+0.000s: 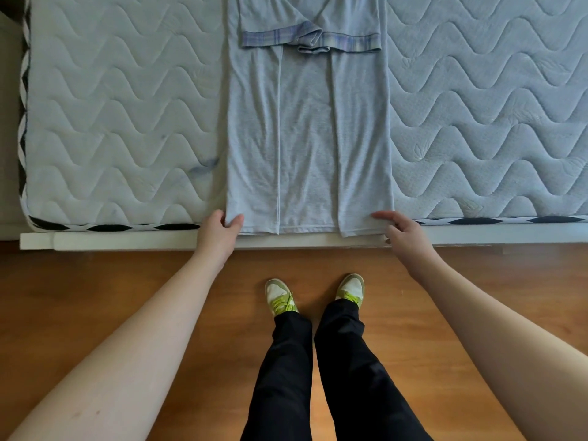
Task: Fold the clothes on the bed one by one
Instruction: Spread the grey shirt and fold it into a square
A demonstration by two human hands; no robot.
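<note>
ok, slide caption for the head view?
Both hands, left hand and right hand, pinch the light grey shirt's hem corners.

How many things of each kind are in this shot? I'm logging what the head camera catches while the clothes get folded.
Garments: 1, the light blue shirt with plaid-trimmed sleeves folded in.
Hands: 2, the left hand and right hand, each pinching a bottom corner of the shirt.
Shoes: 2, left shoe and right shoe.
Mattresses: 1, quilted mattress.
Total: 6

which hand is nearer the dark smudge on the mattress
Left. The left hand grips the shirt hem just below and right of the smudge; the right hand holds the hem's opposite corner.
</note>
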